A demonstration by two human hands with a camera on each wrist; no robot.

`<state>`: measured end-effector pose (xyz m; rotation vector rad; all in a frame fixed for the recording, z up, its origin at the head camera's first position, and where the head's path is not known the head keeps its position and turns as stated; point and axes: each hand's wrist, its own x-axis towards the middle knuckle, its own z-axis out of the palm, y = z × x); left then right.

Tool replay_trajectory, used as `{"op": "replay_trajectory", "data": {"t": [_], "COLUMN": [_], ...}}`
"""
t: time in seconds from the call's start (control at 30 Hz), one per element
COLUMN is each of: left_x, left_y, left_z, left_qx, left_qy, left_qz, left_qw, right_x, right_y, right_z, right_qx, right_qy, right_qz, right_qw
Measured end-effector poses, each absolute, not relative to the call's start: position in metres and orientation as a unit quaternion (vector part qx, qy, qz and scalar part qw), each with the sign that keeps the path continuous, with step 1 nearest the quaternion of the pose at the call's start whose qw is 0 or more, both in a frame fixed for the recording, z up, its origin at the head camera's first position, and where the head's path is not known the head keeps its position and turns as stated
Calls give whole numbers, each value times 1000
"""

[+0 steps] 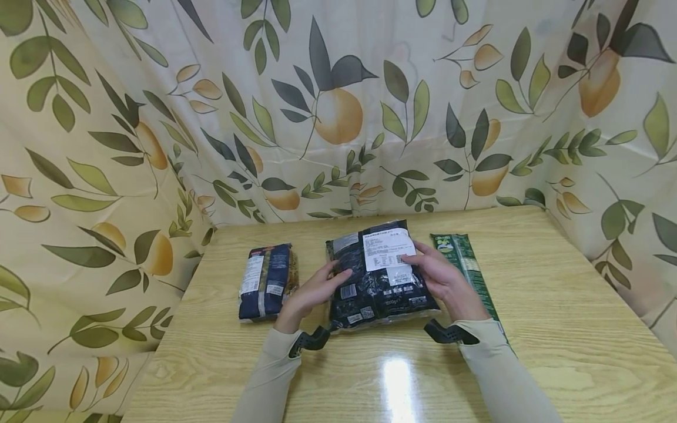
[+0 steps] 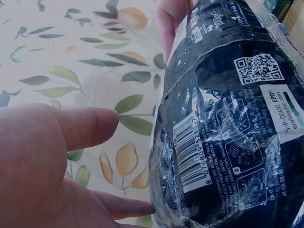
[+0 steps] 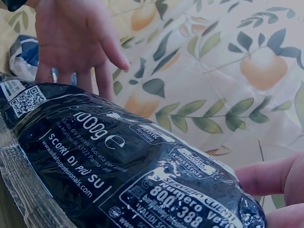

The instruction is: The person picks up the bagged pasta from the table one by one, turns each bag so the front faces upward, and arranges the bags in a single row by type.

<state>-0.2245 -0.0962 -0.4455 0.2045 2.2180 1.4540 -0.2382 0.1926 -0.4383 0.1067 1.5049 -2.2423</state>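
A plump dark-blue pasta bag [image 1: 355, 294], marked 1000g, is between my two hands over the table, its printed side with a white label toward me. My right hand [image 1: 446, 282] grips its right edge, thumb on the near face and the other fingers partly hidden behind. My left hand [image 1: 312, 292] is at the left edge. In the left wrist view, the left thumb [image 2: 90, 128] stands apart from the bag and a lower finger reaches its side. The right wrist view shows the left fingers [image 3: 83, 78] stretched out, their tips hidden by the bag.
To the left lies a smaller blue pasta bag [image 1: 264, 282] with a see-through side. A long green packet [image 1: 471, 258] lies on the right, partly covered by my right hand and sleeve. The wooden table [image 1: 555, 329] backs onto a patterned curtain [image 1: 423, 117].
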Motion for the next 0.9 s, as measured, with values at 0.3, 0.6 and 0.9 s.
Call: {"op": "replay_trajectory", "data": {"t": [0.3, 0.6, 0.9], "left_x": [-220, -220, -220], "left_y": [-92, -89, -87], "left_z": [-440, -437, -438], "left_qx": [96, 120, 131], "left_qy": [810, 804, 803], "left_qz": [524, 524, 519], "left_qw": [245, 255, 262], "right_x": [-236, -236, -236], "right_y": [196, 198, 202], "right_z": [-434, -432, -427], "right_qx": [27, 28, 11], "right_qy": [554, 580, 587], "right_qz": [-806, -792, -790], "right_qw": [205, 191, 175]}}
